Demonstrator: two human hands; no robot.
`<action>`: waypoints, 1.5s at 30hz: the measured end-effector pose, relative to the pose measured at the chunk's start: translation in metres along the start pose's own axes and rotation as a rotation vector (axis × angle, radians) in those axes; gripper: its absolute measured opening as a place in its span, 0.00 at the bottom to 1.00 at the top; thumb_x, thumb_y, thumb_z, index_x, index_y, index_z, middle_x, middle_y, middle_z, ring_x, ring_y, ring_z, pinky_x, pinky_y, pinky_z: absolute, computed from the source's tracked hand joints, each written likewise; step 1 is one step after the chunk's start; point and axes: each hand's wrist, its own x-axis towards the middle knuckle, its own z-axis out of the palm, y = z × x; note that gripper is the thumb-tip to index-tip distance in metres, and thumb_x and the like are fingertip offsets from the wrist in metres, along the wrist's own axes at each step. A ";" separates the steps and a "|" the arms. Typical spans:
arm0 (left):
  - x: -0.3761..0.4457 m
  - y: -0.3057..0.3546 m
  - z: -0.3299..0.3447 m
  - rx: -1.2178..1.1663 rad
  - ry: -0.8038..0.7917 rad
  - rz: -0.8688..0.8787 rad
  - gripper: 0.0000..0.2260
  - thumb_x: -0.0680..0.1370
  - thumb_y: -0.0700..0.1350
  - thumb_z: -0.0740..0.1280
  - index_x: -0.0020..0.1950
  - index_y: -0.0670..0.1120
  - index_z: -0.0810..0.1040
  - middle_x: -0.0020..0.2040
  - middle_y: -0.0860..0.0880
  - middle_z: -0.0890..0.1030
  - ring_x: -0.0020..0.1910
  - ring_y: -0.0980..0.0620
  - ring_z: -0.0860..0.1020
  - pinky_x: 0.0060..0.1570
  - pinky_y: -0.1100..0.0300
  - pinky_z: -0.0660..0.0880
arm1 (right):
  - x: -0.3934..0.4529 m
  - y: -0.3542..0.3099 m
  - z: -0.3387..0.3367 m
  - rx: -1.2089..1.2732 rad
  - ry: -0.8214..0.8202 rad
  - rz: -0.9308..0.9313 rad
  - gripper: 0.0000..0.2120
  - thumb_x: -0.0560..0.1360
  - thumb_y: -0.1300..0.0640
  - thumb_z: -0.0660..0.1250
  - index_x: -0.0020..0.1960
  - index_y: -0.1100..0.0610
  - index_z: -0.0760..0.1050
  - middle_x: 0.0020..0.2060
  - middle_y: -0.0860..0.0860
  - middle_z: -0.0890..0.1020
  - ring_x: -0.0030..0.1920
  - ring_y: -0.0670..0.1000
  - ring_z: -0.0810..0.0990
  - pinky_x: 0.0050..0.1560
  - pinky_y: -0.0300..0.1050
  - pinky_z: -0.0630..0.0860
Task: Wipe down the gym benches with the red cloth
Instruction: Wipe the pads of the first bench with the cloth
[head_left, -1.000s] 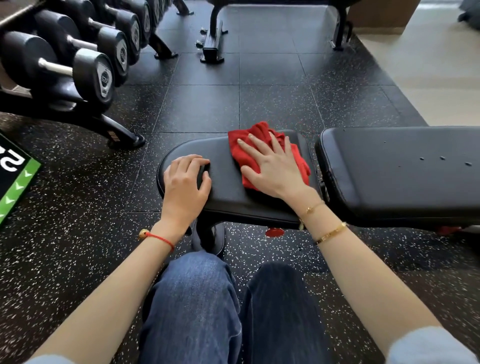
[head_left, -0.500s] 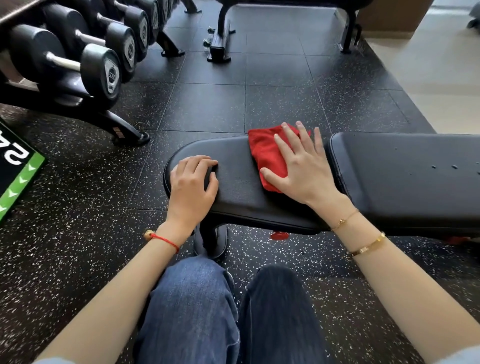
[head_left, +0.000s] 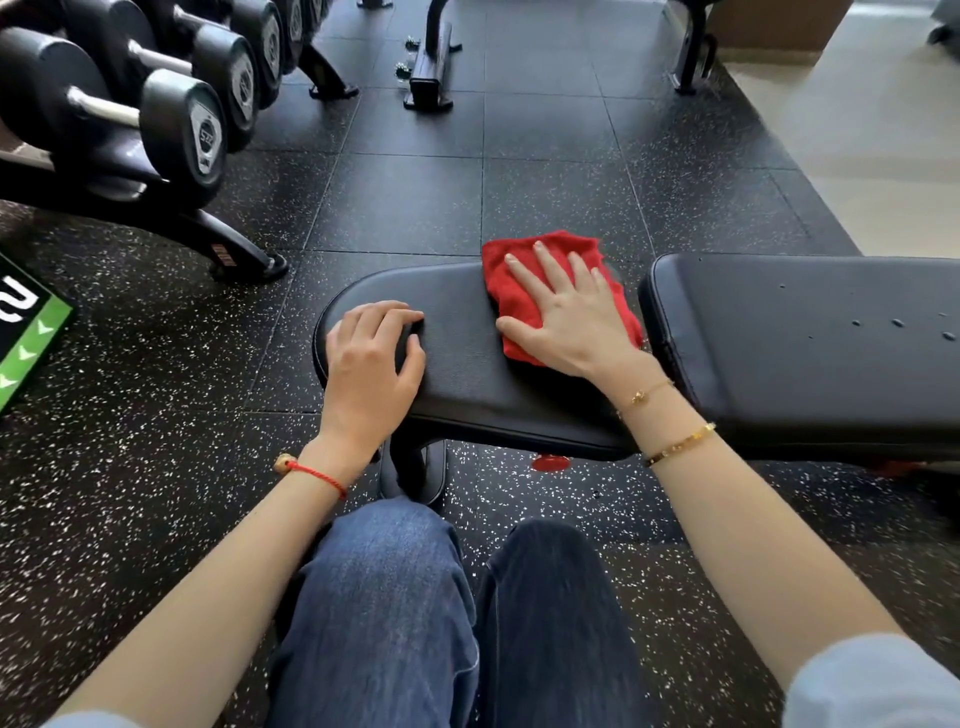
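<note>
Red cloth (head_left: 524, 280) is pressed flat under the spread right hand (head_left: 566, 322) on the counter (head_left: 462, 358); the curled left hand (head_left: 371, 353) is rested beside it.

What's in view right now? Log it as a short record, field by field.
setting: gym floor, dumbbell rack at far left
seat pad: black, short, rounded left end
back pad: black, right of the seat pad
red cloth: on the seat pad's far right part
right hand: flat on the cloth, fingers spread
left hand: curled over the seat pad's left end
</note>
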 end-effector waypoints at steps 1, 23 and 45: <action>0.000 0.000 0.000 0.002 -0.001 0.000 0.12 0.78 0.45 0.63 0.59 0.46 0.80 0.61 0.49 0.80 0.63 0.46 0.74 0.66 0.51 0.65 | -0.009 -0.004 0.003 -0.009 0.004 -0.025 0.34 0.77 0.35 0.56 0.79 0.39 0.48 0.80 0.48 0.48 0.79 0.61 0.47 0.77 0.59 0.43; -0.029 -0.027 -0.047 -0.076 -0.012 -0.122 0.14 0.77 0.37 0.68 0.62 0.43 0.79 0.61 0.45 0.80 0.62 0.45 0.75 0.67 0.55 0.68 | -0.053 -0.041 0.013 0.056 0.034 -0.292 0.30 0.76 0.43 0.56 0.77 0.40 0.56 0.78 0.45 0.57 0.77 0.58 0.56 0.77 0.55 0.50; -0.038 -0.028 -0.054 -0.051 -0.080 -0.148 0.13 0.80 0.40 0.65 0.64 0.43 0.79 0.65 0.46 0.78 0.67 0.47 0.73 0.69 0.45 0.69 | -0.010 -0.012 0.005 -0.011 0.066 -0.074 0.28 0.78 0.41 0.53 0.77 0.40 0.56 0.78 0.45 0.58 0.76 0.58 0.57 0.77 0.54 0.49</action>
